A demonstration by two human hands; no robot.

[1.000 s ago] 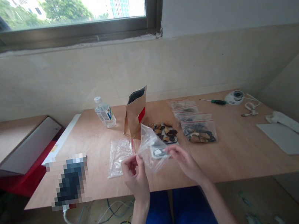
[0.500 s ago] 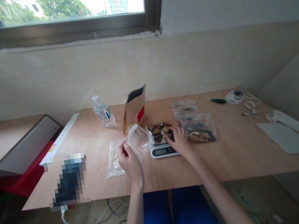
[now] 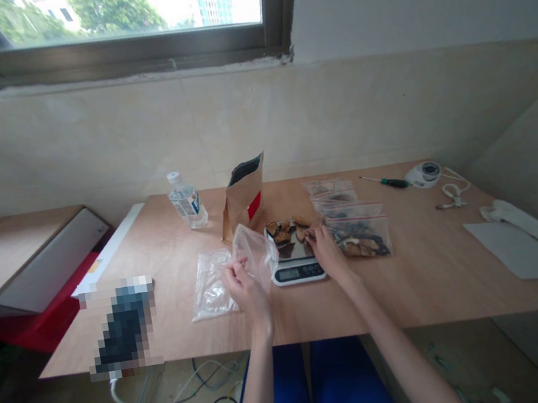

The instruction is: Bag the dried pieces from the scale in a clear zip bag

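My left hand [image 3: 248,291] pinches a clear plastic zip bag [image 3: 255,255]; my right hand's [image 3: 328,251] fingers touch brown dried slices [image 3: 282,234] on a white digital scale [image 3: 298,274] (grip unclear).

Plywood table [image 3: 413,287], digital scale [image 3: 298,272], zip bags [image 3: 358,239]

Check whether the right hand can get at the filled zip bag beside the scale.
Probably yes: the right hand sits at the digital scale, right beside the zip bag of dark pieces, with nothing visible between them.
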